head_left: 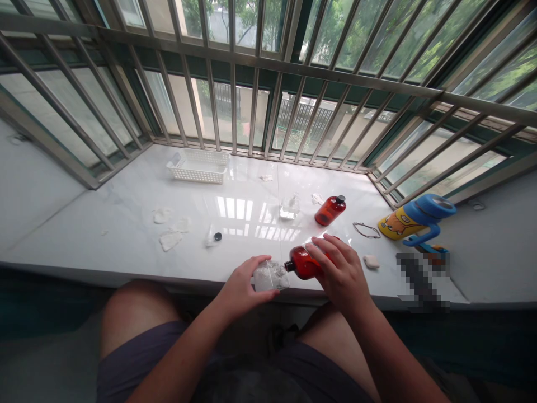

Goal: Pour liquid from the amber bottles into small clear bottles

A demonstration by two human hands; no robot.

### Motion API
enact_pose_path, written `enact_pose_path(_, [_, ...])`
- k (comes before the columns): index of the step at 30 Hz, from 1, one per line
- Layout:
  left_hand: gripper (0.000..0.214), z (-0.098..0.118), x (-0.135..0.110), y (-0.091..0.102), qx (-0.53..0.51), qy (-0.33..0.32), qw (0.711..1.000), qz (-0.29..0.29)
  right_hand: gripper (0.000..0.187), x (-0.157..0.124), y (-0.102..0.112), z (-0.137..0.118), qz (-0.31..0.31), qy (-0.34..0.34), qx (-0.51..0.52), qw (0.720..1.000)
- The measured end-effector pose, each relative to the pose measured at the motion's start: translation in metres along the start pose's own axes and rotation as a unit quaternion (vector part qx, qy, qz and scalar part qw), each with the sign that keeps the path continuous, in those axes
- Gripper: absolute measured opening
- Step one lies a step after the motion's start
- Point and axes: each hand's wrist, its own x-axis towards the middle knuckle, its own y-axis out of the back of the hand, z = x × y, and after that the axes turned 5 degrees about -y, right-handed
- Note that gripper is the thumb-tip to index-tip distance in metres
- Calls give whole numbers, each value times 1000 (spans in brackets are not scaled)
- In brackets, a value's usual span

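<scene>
Forearms, tilted translucent red bottle, clear bottle

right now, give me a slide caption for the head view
Right hand holds a red bottle tilted toward a clear bottle in the left hand at a white counter.

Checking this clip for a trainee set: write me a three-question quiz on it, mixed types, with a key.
1. What does the open neck of the red bottle in the right hand face?
2. True or false: the other red bottle has no cap on.
3. In the picture, where is the white perforated basket relative to that other red bottle?
A) left of it
B) right of it
C) directly below it

Key:
1. The clear bottle in the left hand.
2. False; its black cap is on.
3. A
</scene>
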Motion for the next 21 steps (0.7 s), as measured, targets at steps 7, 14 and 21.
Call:
enact_pose_path(7, [75, 1, 1, 1, 2, 6, 1000, 3, 55, -1, 0, 3, -1, 0, -2, 1000])
enact_pose_path(14, [73, 1, 0, 2, 1, 3, 1000, 5, 54, 1, 2, 1, -1, -3, 0, 1000])
enact_pose_path(21, [74, 2, 0, 3, -1, 4, 1000, 4, 53, 2, 2, 2, 1, 0, -1, 1000])
